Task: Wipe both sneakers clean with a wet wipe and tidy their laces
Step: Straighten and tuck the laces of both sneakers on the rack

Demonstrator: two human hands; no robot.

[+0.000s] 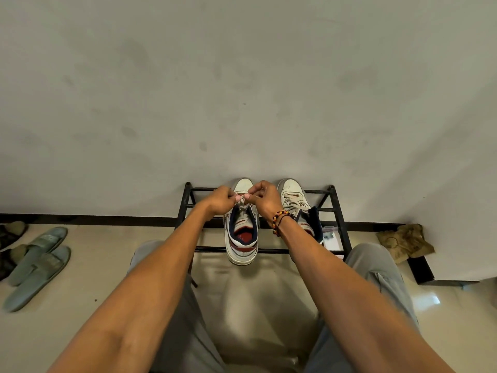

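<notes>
On the rack (pixel 339 215) at 12 o'clock, the left hand (pixel 220 201) and right hand (pixel 265 199) pinch the laces (pixel 242 203) of the left sneaker (pixel 242 238), which should be pulled evenly and gently.

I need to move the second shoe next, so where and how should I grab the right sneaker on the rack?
Probably by the heel collar. The right sneaker stands on the black rack toe to the wall, its open heel end facing you, though the right hand and forearm partly cover it. Come from your own side, from above, slipping fingers into the opening with the thumb outside the heel. The laced front offers less hold.
</notes>
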